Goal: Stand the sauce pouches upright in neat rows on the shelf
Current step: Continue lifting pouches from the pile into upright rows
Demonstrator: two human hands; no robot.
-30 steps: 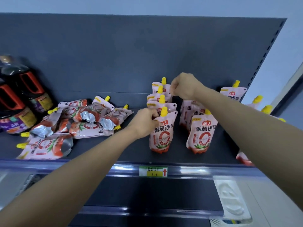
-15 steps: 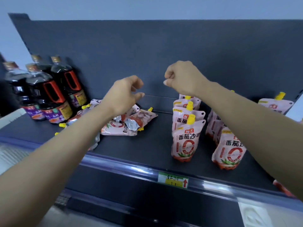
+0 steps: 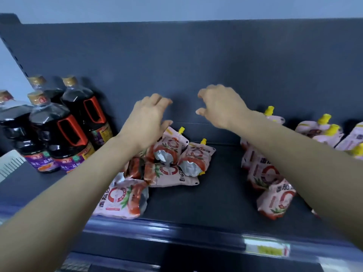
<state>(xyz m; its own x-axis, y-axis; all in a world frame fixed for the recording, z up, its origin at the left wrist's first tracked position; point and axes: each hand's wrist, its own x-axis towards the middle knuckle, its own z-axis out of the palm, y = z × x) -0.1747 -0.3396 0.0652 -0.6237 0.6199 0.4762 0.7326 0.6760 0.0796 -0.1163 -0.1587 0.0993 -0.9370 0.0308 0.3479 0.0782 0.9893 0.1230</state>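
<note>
Hands hover empty over the shelf (image 3: 216,203): left hand (image 3: 146,118) above the heap of toppled pouches (image 3: 170,165), fingers loosely spread; right hand (image 3: 222,106) with fingers apart, curled, near the standing pouches (image 3: 275,195)

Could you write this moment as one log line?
left hand: empty, over lying pouches | right hand: empty, raised | standing pouches: at right
</note>
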